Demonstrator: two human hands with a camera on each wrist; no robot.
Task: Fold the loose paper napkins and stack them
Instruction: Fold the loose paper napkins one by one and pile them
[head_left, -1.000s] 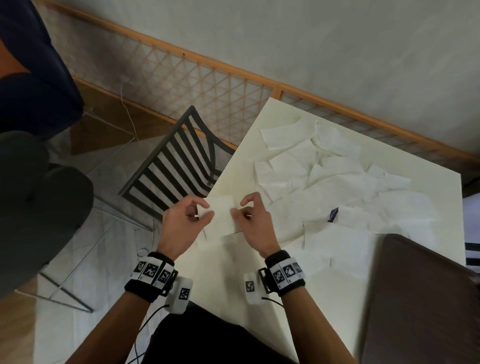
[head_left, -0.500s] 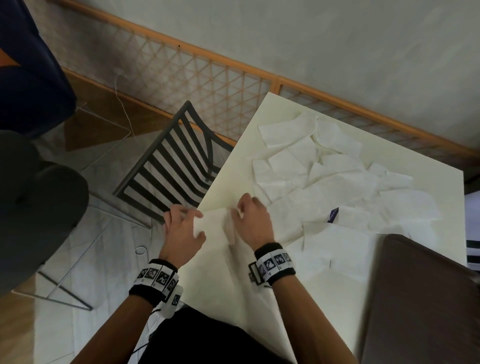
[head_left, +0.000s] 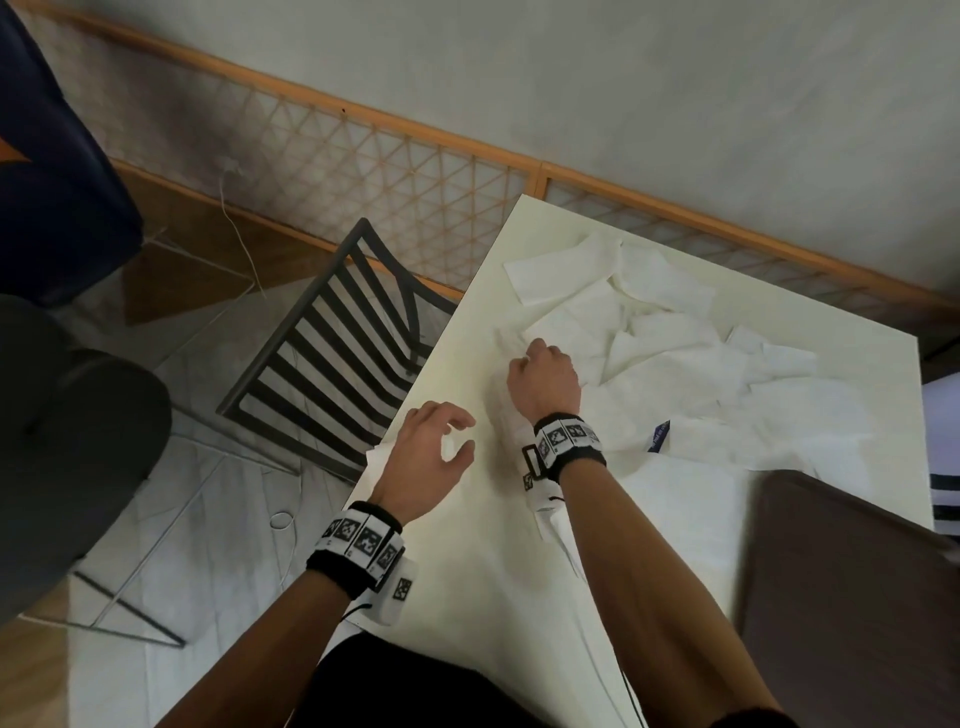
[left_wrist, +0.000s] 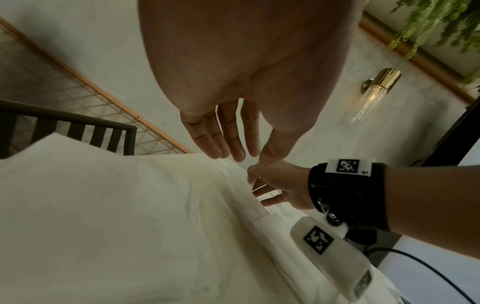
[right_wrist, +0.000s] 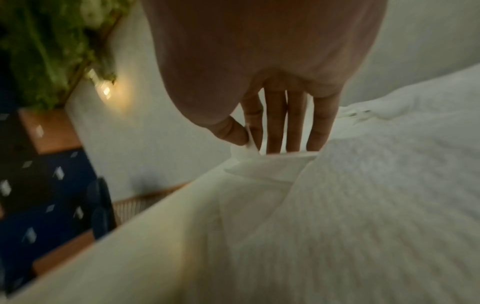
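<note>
- Head view, far left: a dark slatted chair (head_left: 332, 358) stands against the bench (head_left: 467, 561) edge.
- Your left hand (head_left: 426, 457) hovers over the bench's near-left edge, fingers loosely spread and holding nothing; a folded napkin (head_left: 376, 457) peeks out under it at the edge.
- Just right of it, your right hand (head_left: 543, 379) reaches into the pile; the right wrist view shows thumb and forefinger pinching a corner of a loose napkin (right_wrist: 262, 162), the other fingers (right_wrist: 296, 123) straight.
- The loose napkins (head_left: 675, 364) lie scattered and overlapping over the bench's far and right parts.
- At the right, a brown chair back (head_left: 841, 597) overlaps the bench's near corner.
</note>
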